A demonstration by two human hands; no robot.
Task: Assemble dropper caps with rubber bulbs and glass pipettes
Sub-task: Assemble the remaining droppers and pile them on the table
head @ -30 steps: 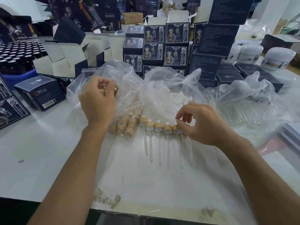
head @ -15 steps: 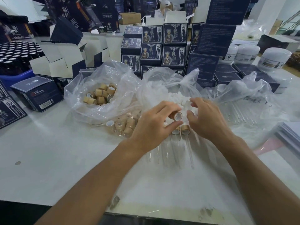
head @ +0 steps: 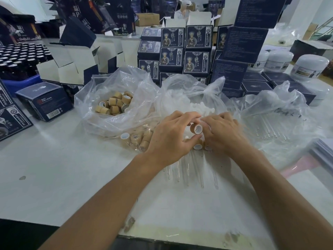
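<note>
Bamboo dropper cap sits pinched in my left hand, held over the row of finished droppers. My right hand curls against it, probably seating a rubber bulb, though I can't see one. I'd push square into the collar. Tight ahead: bulb bag and glass pipettes crowd close; bare table lies left.

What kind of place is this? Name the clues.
Probably a cosmetics packing workshop: stacked printed boxes, white jars, a tray of dark bottles, and bags of caps for hand assembly.
</note>
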